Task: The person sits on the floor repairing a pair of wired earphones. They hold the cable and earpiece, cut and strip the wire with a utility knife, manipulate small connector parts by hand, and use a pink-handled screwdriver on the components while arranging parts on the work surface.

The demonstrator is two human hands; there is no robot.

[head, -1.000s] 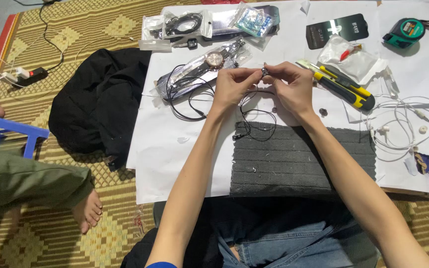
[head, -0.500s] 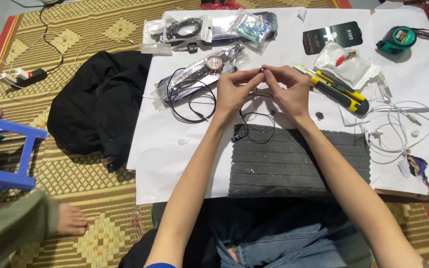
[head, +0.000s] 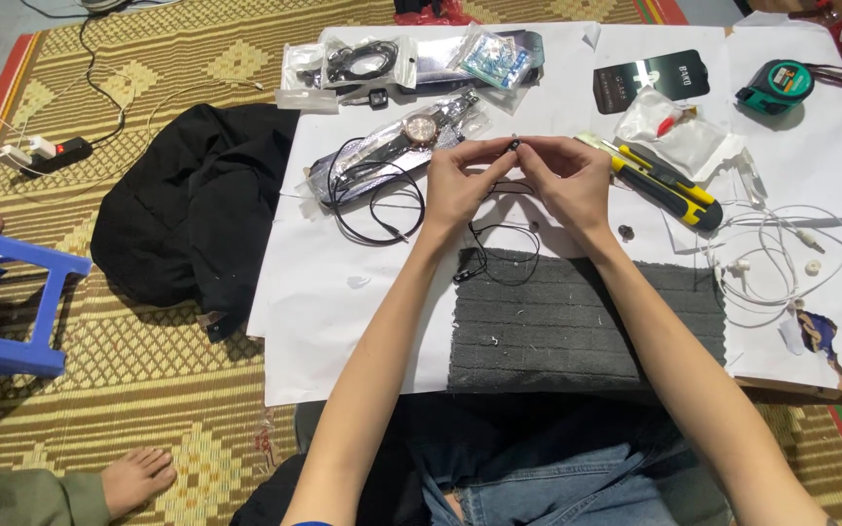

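Note:
My left hand [head: 462,183] and my right hand [head: 569,178] meet above the white paper sheet [head: 343,292], both pinching a small black earbud [head: 514,146] between the fingertips. Its thin black earphone cable [head: 499,255] hangs down and loops onto the paper and the grey ribbed cloth [head: 577,321] in front of me. A wristwatch in a clear bag [head: 411,136] lies just left of my left hand, with another black cable loop [head: 377,205] beside it.
A yellow-black utility knife [head: 665,182] and white earphones [head: 772,258] lie to the right; a green tape measure [head: 777,83] sits far right. Bagged parts line the far edge. A black garment [head: 192,200], a blue stool [head: 2,312] and another person's foot [head: 133,477] are at left.
The view has shifted a little. The other person at left has drawn back, and the blue stool now stands further into view. My hands stay together on the earbud.

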